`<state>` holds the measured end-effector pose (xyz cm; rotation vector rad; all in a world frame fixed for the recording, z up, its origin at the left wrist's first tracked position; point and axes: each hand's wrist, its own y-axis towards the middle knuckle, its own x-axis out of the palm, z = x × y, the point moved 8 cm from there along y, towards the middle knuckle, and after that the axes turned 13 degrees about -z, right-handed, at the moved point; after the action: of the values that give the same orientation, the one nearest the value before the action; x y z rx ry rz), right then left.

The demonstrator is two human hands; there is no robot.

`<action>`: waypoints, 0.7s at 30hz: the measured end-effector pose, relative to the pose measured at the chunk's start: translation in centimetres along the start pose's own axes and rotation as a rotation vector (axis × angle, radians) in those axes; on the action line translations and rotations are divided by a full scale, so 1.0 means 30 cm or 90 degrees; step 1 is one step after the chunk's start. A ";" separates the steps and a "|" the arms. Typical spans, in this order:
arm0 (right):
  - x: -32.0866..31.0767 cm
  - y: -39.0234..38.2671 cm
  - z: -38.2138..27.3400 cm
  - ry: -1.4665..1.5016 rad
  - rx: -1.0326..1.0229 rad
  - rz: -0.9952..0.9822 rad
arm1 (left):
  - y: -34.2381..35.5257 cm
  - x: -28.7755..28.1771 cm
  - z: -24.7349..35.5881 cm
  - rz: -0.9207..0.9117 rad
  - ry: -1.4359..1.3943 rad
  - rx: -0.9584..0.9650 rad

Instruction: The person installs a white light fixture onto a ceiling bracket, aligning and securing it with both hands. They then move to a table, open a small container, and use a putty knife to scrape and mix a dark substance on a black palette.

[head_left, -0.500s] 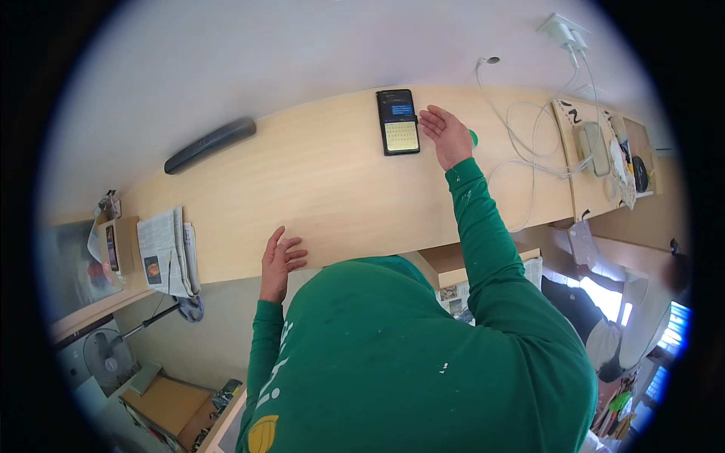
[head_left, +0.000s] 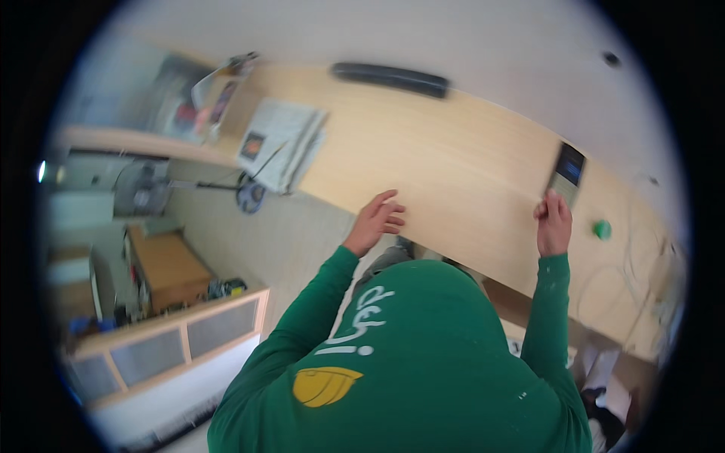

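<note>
A dark phone with a lit screen [head_left: 569, 169] lies on the light wooden desk [head_left: 461, 166] at the right. My right hand [head_left: 556, 225] is at its near end, with the fingers curled in and the fingertips overlapping the phone's lower edge. Whether they touch it cannot be told, and nothing shows inside the fingers. Above the desk's front edge, left of my body, my left hand [head_left: 377, 222] holds nothing, its fingers apart and loosely bent. Right of the phone sits a small round green object [head_left: 602, 229].
A long black rounded case [head_left: 390, 78] lies at the desk's back edge. Folded newspapers [head_left: 281, 140] rest on the left end. White cables [head_left: 628, 264] trail over the right end. Down at the left are a fan [head_left: 142, 187] and a brown box [head_left: 172, 263].
My view has swung left, so the desk and phone sit further right. My right hand has gone from flat beside the phone to curled at its near end. My left hand stays open.
</note>
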<state>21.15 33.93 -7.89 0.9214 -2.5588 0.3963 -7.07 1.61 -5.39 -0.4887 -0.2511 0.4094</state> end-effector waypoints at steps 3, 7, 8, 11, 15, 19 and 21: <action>0.103 -0.051 0.222 -0.030 0.168 -0.064 | -0.057 -0.096 -0.050 0.090 -0.004 0.017; 0.519 -0.009 0.227 -0.196 0.162 -0.121 | -0.139 -0.513 0.079 0.241 -0.008 0.144; 0.577 -0.001 0.246 -0.223 0.160 -0.145 | -0.160 -0.617 0.106 0.287 -0.001 0.171; 0.730 0.029 0.306 -0.307 0.167 -0.209 | -0.252 -0.960 0.210 0.479 0.232 0.250; 1.008 0.091 0.397 -0.460 0.197 -0.259 | -0.274 -1.340 0.269 0.580 0.588 0.200; 1.547 0.130 0.477 -0.615 -0.009 -0.403 | -0.179 -1.478 0.259 0.466 0.746 0.202; 1.831 0.139 0.501 -0.700 -0.209 -0.475 | -0.141 -1.497 0.240 0.405 0.752 0.196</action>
<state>-24.41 1.28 3.00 2.2369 -2.6134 -0.9636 -48.01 -18.51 -3.21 -0.4268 1.1215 0.6912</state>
